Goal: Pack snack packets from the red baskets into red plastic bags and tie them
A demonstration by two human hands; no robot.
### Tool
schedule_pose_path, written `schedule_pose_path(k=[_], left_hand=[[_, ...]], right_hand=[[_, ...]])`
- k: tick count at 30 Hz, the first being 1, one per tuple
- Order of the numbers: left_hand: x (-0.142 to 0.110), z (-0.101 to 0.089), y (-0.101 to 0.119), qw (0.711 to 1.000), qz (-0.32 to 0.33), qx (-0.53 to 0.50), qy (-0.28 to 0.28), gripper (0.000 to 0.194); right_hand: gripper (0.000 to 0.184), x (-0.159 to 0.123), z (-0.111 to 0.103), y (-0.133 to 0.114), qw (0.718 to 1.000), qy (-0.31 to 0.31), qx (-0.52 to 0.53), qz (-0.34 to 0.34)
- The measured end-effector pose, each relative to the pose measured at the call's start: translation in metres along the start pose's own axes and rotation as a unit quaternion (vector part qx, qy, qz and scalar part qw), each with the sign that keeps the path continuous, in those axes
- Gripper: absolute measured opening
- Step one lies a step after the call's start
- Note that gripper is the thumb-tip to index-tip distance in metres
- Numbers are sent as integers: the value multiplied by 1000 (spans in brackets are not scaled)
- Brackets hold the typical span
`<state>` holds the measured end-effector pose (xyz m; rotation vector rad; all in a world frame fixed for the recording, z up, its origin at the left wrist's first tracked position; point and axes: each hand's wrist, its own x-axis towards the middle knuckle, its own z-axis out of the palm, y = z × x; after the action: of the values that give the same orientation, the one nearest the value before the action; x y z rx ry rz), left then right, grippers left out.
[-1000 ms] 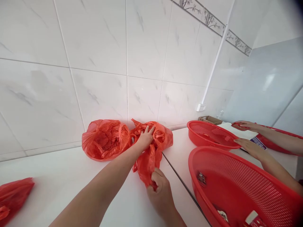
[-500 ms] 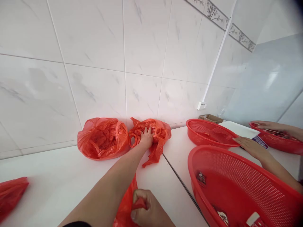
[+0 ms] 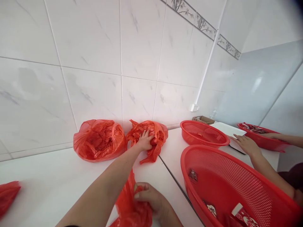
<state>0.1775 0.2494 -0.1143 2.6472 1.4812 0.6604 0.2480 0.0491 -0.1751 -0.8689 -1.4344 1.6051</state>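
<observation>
My left hand (image 3: 145, 141) reaches far forward and rests with spread fingers on a bundle of red plastic bags (image 3: 151, 135) against the tiled wall. Close to me, my right hand (image 3: 151, 198) is closed on a single red plastic bag (image 3: 132, 208) pulled away from that bundle, holding it just above the white counter (image 3: 59, 176). A second, fuller red plastic bag (image 3: 99, 140) sits left of the bundle.
A large red mesh basket (image 3: 227, 186) with a few small packets stands at my right. Behind it are a second red basket (image 3: 203, 134) and a third (image 3: 265, 138), where another person's hands (image 3: 246, 145) work. Another red bag (image 3: 8, 195) lies far left.
My right hand has drawn one red bag out of the bundle and back toward me. My left hand stayed on the bundle. The other person's hands shifted at the far baskets.
</observation>
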Motion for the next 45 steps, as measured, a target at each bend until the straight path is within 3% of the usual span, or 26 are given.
schedule_pose_path(k=[5, 10, 14, 15, 16, 18, 22, 27, 29, 32, 35, 37, 40, 45], left_hand=[[-38, -36, 9, 989, 104, -105, 19, 29], [-125, -64, 12, 973, 121, -196, -8, 29], [-197, -60, 8, 964, 47, -258, -32, 77], [-210, -58, 7, 957, 11, -287, -34, 74], [-222, -56, 5, 947, -27, -318, -34, 58], [-238, -56, -1, 922, -104, -373, -23, 10], [-254, -78, -12, 868, -200, -453, 17, 27], [-262, -106, -3, 756, -249, -605, 37, 31], [-262, -106, 6, 712, -259, -649, 66, 32], [-262, -101, 19, 664, -271, -691, 97, 34], [-265, -98, 30, 609, -237, -753, 80, 40], [-268, -98, 35, 581, -192, -789, 52, 42], [-269, -102, 34, 585, -166, -793, 45, 49], [-262, -105, 11, 637, -225, -727, 123, 39]], right_hand=[[27, 7, -12, -5, 970, 5, 243, 1], [22, 8, -19, -11, 961, 61, 269, -32], [25, 9, -26, -8, 958, 118, 249, -80], [24, 9, -28, -7, 955, 136, 247, -86], [22, 10, -30, -6, 952, 156, 248, -90], [17, 10, -34, -4, 942, 196, 257, -96], [16, 8, -43, -1, 919, 260, 284, -89], [25, 1, -44, -5, 915, 258, 302, -64], [28, -1, -34, -6, 937, 224, 264, -45], [42, -1, -4, -5, 983, 112, 145, -21], [76, 0, 33, -4, 991, 18, 112, -67], [72, -1, 49, -5, 989, 2, 117, -88], [38, -4, 51, -10, 989, 28, 135, -56], [27, -11, 23, -20, 967, 85, 233, -55]])
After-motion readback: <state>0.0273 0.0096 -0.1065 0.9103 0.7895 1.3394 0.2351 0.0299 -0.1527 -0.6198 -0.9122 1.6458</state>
